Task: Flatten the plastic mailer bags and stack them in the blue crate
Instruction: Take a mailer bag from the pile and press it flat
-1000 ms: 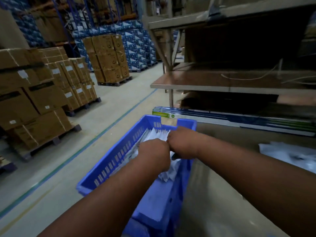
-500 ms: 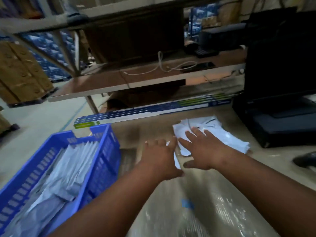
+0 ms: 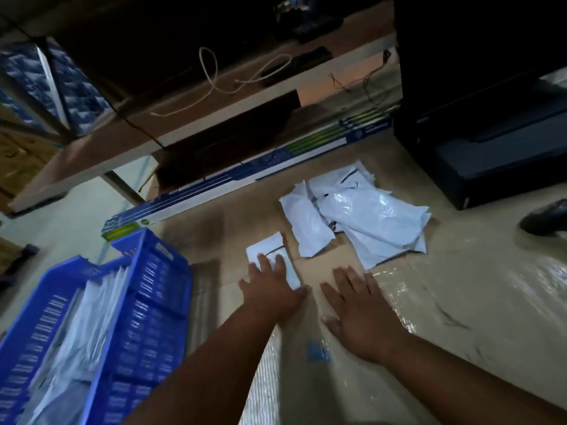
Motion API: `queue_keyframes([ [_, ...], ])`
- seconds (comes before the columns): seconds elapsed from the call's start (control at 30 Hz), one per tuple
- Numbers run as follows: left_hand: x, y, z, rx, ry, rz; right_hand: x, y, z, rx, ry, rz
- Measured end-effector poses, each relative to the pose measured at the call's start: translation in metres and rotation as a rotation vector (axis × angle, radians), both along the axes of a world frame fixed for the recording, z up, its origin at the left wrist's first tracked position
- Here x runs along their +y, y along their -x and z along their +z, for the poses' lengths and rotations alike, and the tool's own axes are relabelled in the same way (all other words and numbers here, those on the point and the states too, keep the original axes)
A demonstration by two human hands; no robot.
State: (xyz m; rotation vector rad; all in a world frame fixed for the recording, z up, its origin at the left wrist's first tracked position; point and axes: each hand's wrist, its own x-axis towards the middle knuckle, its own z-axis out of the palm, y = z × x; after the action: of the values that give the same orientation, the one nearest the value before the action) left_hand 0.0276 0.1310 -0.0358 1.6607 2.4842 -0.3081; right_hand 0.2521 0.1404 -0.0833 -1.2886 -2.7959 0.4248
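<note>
A small white mailer bag (image 3: 270, 250) lies flat on the cardboard-covered table. My left hand (image 3: 271, 288) rests on its near part with fingers spread straight. To its right my right hand (image 3: 357, 311) lies palm down on the bare table surface, fingers straight, holding nothing. A loose pile of white mailer bags (image 3: 359, 216) sits just beyond both hands. The blue crate (image 3: 147, 289) stands at the left edge of the table, with several white bags stacked on edge inside it.
A long blue and white carton (image 3: 245, 176) lies along the back of the table. A black printer (image 3: 491, 142) stands at the right, with a dark scanner-like object (image 3: 546, 217) beside it. A wooden shelf (image 3: 190, 118) carries a white cable.
My hands left the crate and swung right to the table. Since half a second ago the left hand has come down on a single bag and the right hand has drawn back from the pile.
</note>
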Motion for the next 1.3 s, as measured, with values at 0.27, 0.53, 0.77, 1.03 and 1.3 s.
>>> queue_keyframes([
  [0.27,-0.034,0.002,-0.049,-0.034,-0.267,-0.134,0.004,0.004,-0.013,0.077,-0.085,-0.036],
  [0.53,-0.108,0.001,-0.036,-0.246,-0.370,-0.467,0.002,-0.002,-0.005,0.129,-0.064,-0.056],
  [0.77,-0.197,-0.014,-0.017,-0.443,-0.346,-0.693,-0.015,-0.024,0.000,0.344,0.001,0.378],
  [1.03,-0.259,-0.012,-0.047,-0.565,-0.715,-0.316,-0.058,-0.059,-0.005,0.453,0.035,0.364],
  [1.3,-0.253,-0.047,-0.023,-0.946,-0.751,0.254,-0.088,-0.069,0.026,0.674,0.335,-0.113],
])
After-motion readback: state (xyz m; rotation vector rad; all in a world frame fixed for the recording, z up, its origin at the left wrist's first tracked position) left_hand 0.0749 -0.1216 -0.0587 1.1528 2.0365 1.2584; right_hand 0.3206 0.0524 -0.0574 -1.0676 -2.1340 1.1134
